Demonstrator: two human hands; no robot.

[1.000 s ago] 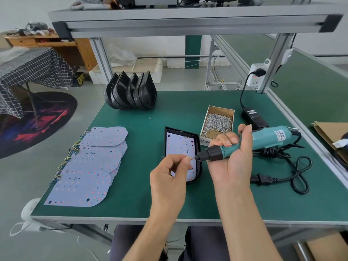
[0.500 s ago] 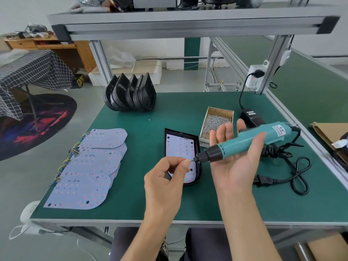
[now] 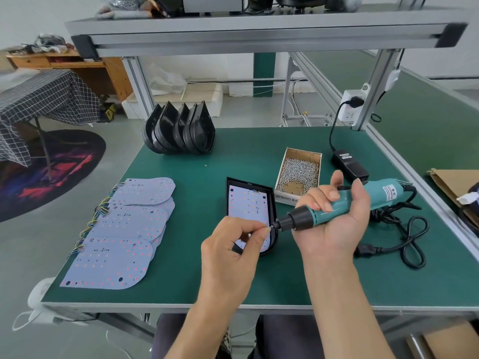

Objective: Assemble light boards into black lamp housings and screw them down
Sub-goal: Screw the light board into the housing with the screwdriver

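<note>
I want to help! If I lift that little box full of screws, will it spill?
Probably heavy for its size: the cardboard box of screws is nearly full of metal. It has no lid, so tilting would likely spill them. Its thin walls may flex if squeezed.

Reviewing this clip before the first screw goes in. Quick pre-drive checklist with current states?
1. Light board seated in the black housing: ok, it lies inside the rim.
2. Electric screwdriver held: ok, right hand wraps the body.
3. Screw on the bit tip: cannot tell, left hand fingertips pinch there and hide it.
4. Bit over a screw hole: not ok, the tool lies nearly level above the board.
5. Screw box in reach: ok, beside the housing.
</note>
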